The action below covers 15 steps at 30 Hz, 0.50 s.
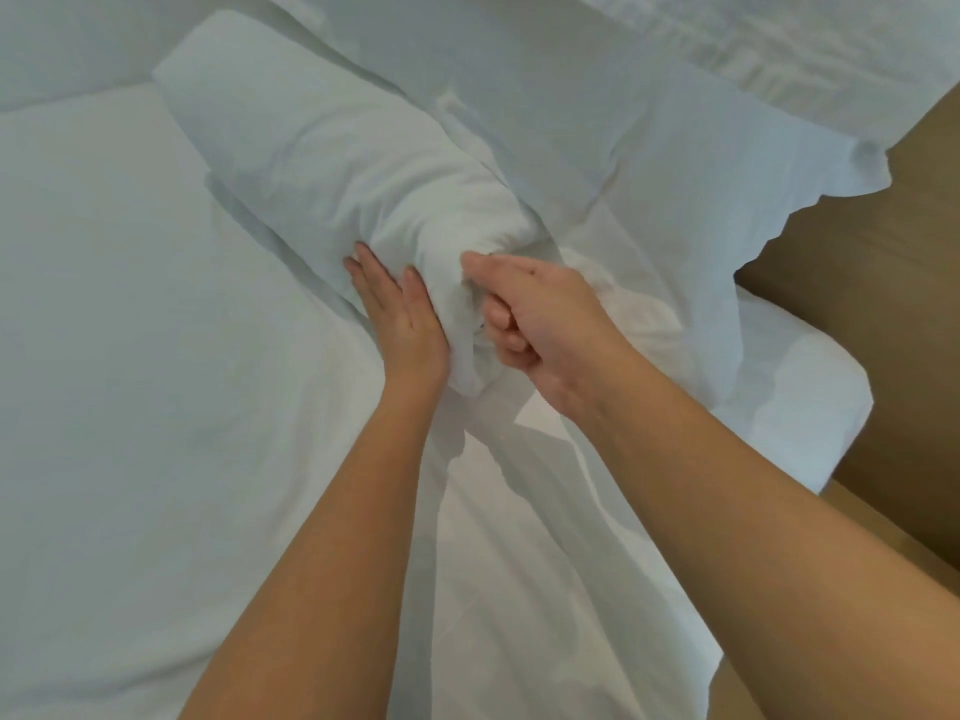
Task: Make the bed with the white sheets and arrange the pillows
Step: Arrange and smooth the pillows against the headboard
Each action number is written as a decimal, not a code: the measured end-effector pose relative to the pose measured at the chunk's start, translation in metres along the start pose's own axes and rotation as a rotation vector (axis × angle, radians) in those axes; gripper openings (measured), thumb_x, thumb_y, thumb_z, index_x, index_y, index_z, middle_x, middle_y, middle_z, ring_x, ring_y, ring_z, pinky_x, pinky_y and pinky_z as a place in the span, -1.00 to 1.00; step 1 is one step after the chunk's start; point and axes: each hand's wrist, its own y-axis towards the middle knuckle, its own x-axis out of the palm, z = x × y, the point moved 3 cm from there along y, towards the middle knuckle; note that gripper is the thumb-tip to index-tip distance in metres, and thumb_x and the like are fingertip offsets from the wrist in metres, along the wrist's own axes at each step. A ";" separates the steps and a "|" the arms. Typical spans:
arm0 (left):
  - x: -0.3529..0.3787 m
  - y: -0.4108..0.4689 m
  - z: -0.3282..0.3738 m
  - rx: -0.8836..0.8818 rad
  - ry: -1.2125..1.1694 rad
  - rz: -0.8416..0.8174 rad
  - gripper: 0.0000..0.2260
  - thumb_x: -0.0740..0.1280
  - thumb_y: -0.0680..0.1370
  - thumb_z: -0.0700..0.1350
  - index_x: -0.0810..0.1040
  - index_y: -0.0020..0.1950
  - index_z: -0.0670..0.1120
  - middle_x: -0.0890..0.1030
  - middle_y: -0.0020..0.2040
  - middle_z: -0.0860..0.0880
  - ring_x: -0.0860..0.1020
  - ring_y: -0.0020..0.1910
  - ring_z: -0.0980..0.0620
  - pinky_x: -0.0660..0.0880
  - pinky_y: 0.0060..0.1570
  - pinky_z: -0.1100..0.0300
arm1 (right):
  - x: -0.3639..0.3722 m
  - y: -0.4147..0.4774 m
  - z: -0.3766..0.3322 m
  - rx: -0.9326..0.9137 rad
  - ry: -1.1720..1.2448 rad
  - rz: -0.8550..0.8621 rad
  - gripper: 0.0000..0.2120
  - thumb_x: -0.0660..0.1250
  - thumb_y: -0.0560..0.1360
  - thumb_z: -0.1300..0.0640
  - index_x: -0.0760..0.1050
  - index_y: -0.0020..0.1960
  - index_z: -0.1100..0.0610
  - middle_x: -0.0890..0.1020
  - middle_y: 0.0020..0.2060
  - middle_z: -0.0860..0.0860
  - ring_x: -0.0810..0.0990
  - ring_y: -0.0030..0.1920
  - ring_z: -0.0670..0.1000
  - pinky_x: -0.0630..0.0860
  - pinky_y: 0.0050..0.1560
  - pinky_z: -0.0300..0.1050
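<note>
A white pillow (311, 148) lies diagonally across the bed, its near end bunched up between my hands. My left hand (400, 314) lies flat against the left side of that end, fingers straight and together. My right hand (530, 314) is curled into a fist, gripping the gathered white fabric at the pillow's end. A loose white sheet (675, 163) spreads out under and behind the pillow toward the right. The white fitted sheet (130, 381) covers the mattress on the left.
A second white pillow or bedding piece (779, 54) lies at the top right. The bed's right edge (831, 407) drops to a brown floor (883, 262). More rumpled white sheet (545, 563) lies between my forearms.
</note>
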 end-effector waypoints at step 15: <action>-0.009 0.000 0.008 -0.035 -0.027 0.005 -0.47 -0.06 0.69 0.04 -0.20 0.59 -0.07 -0.23 0.59 -0.09 -0.23 0.56 0.02 -0.24 0.52 0.03 | -0.011 -0.002 -0.007 -0.368 -0.650 0.255 -0.64 0.40 0.50 0.13 0.38 -0.42 0.10 0.34 -0.63 -0.15 0.29 -0.50 -0.10 0.26 -0.38 -0.23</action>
